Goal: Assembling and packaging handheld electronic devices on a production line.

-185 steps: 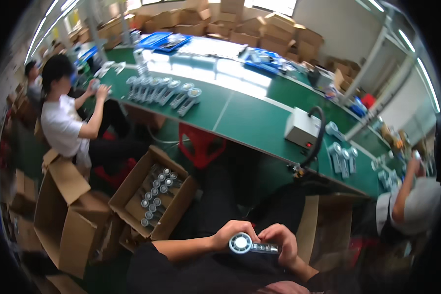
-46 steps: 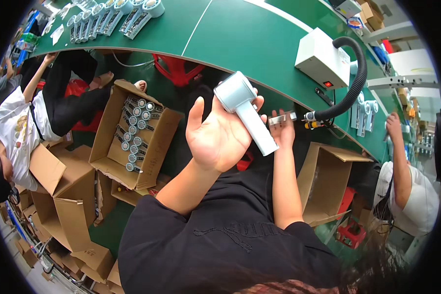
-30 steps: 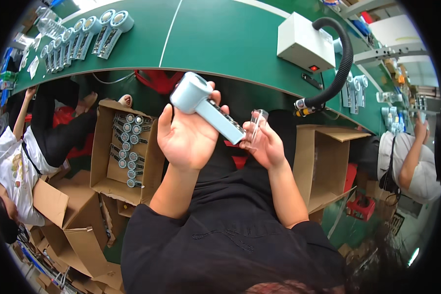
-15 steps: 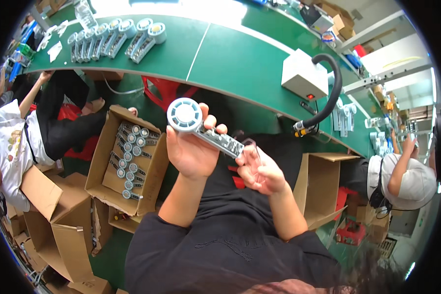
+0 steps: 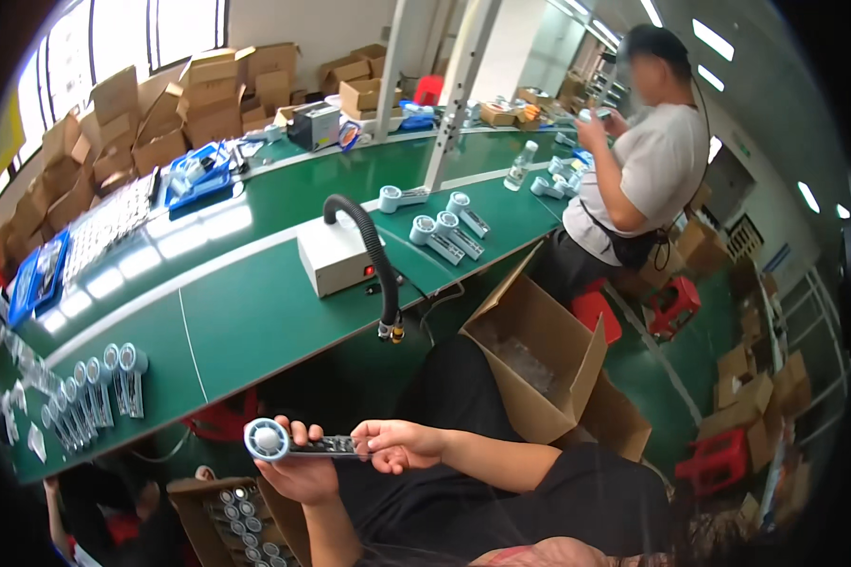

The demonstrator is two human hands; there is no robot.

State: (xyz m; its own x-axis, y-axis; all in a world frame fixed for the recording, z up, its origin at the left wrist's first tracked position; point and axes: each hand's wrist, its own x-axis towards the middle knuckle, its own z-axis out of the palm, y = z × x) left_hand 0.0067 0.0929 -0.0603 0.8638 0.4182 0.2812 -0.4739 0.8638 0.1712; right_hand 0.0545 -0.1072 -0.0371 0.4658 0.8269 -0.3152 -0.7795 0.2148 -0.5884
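Note:
A light-blue handheld fan lies across my hands, its round grille facing up and the inner parts of its handle exposed. My left hand is closed around it from below, near the fan's head. At the far end of the handle, my right hand pinches with curled fingers; whether a small part is also between them cannot be made out. Below my left hand, a cardboard box holds several similar fans.
On the green bench stands a white box-shaped device with a black flexible hose. Fans lie in a left row and a right group. An open carton stands at my right. A co-worker stands beyond it.
The view has swung to the right and up, bringing the co-worker and far bench into sight. Both hands still hold the fan, now lower in the picture, its handle nearly level.

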